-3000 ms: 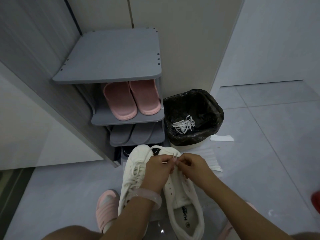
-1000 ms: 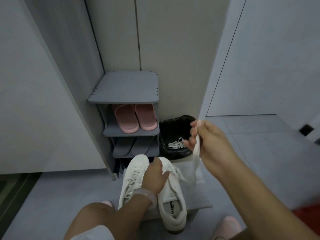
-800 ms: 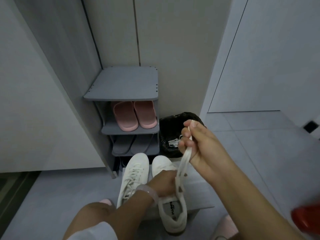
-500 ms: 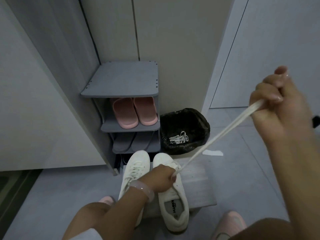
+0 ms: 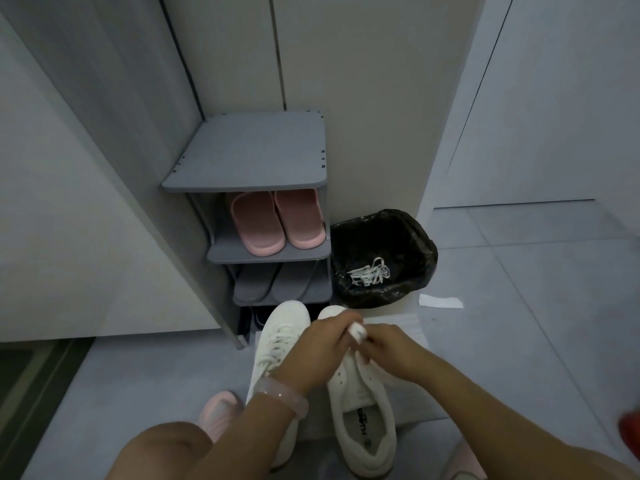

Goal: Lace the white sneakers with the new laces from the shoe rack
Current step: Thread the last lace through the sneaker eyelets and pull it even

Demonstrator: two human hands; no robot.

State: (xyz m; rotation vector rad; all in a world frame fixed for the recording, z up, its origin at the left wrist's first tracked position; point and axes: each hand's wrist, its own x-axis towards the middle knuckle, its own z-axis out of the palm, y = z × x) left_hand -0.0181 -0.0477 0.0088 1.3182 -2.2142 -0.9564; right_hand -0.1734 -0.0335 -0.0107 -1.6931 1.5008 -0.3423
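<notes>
- Left hand [image 5: 322, 344] and right hand [image 5: 388, 346] meeting over the toe end of the right-side white sneaker [image 5: 360, 403], fingers curled, pinching a blurred bit of white lace [image 5: 357, 331].
- Other white sneaker [image 5: 277, 344] just beside, already laced.
- Old laces [image 5: 369, 274] lying in black-lined bin [image 5: 412, 237] beside grey shoe rack [image 5: 249, 157].

Dark printed brand word on insole of right white sneaker [image 5: 362, 407], lower centre of frame; letters blurred, partly hidden, not reliably readable.
</notes>
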